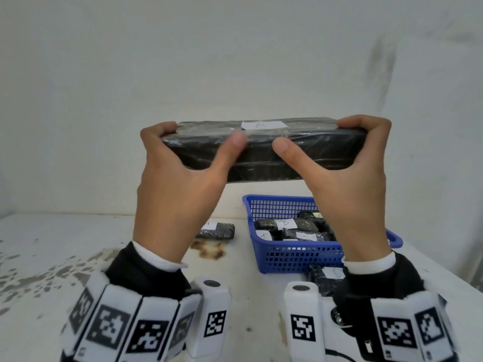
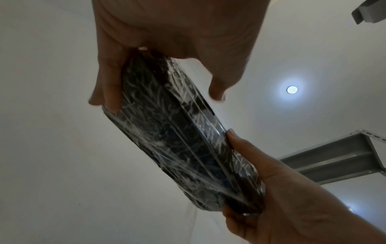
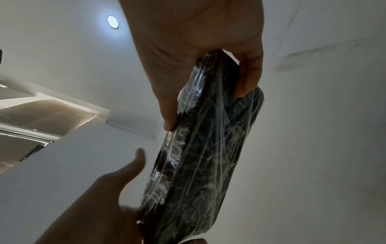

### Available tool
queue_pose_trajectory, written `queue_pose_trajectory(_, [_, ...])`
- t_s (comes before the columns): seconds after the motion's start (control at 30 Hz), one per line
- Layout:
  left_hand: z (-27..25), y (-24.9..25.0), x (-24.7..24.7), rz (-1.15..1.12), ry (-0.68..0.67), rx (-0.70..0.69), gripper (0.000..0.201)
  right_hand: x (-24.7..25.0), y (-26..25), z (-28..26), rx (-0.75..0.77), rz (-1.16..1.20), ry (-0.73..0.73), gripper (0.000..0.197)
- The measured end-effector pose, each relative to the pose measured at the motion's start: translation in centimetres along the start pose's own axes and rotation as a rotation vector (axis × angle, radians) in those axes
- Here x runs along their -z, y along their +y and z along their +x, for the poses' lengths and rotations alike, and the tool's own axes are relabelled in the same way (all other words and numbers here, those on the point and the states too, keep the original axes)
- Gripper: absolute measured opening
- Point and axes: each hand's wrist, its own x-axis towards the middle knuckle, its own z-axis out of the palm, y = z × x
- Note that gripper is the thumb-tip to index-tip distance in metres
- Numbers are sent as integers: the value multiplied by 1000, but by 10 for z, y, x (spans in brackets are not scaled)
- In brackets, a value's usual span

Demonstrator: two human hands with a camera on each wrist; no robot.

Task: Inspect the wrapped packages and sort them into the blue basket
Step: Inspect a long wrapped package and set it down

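Inspecting the long wrapped package (image 1: pixel 264 150) above the blue basket (image 1: pixel 277 207), my left hand (image 1: pixel 177 184) and right hand (image 1: pixel 347 184) clamping its ends; next, lower it in.

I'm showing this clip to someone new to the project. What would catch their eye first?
First, the long black wrapped package, held up level in mid-air by the left hand and the right hand, one at each end, with a white label on its top face. Below it on the white table stands the blue basket, already holding several smaller labelled packages, and two more lie outside it.
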Motion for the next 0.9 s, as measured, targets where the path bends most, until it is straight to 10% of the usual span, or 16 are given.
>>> queue_pose_trajectory(0.2, [15,-2,11,-306,-109,142,39,8,5,8,-117,215,-17,58])
queue_pose_trajectory(0.4, [19,-10,9,-366,-229,204,32,21,19,24,-296,199,-138,94])
queue_pose_trajectory(0.57, [19,-11,9,-240,-263,120,39,29,21,25,-292,69,-207,60])
queue_pose_trajectory(0.9, [12,-16,1,-18,-239,-33,74,14,13,14,-223,-71,-216,85])
